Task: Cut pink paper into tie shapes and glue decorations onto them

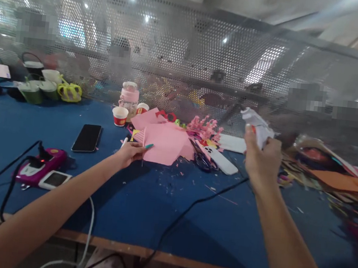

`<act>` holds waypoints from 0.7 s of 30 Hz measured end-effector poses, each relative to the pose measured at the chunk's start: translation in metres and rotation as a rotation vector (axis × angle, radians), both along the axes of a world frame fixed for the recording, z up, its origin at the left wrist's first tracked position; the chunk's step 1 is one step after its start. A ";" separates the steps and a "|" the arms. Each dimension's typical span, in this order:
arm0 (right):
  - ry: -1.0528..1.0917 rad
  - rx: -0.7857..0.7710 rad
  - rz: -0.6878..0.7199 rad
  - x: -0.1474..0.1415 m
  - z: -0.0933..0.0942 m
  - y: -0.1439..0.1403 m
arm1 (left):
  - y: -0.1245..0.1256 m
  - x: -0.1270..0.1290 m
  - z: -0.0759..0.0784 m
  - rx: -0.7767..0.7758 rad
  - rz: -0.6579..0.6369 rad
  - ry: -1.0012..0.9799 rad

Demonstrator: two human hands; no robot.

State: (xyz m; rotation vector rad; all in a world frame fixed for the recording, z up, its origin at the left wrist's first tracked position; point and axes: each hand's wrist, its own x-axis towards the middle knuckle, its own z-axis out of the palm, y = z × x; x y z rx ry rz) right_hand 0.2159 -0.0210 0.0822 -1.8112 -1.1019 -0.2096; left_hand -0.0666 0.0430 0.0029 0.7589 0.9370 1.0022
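Note:
My left hand pinches the left edge of a sheet of pink paper, thumb on top. Beneath and behind the sheet, more pink paper overlaps. Raised over the table on the right, my right hand is closed around a crumpled white sheet with a bit of red on it; whether it is paper or thin plastic I cannot tell. Dark-handled scissors lie by the pink sheet, beside a white phone. Pink artificial flowers rest just behind them.
A black phone and a purple power strip with plugged cables lie left. Paper cups and a pink-lidded jar stand by the perforated metal screen. Orange paper lies right. A black cable crosses the blue tabletop.

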 end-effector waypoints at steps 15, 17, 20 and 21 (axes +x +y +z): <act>-0.351 -0.122 0.212 -0.091 -0.073 0.006 | -0.028 0.019 -0.001 0.007 -0.066 0.182; -0.383 -0.156 0.204 -0.093 -0.075 0.004 | -0.030 0.021 -0.002 0.024 -0.086 0.179; -0.401 -0.191 0.194 -0.094 -0.073 0.002 | -0.030 0.021 -0.002 0.021 -0.074 0.172; -0.400 -0.200 0.190 -0.094 -0.073 0.002 | -0.030 0.021 -0.001 0.015 -0.068 0.170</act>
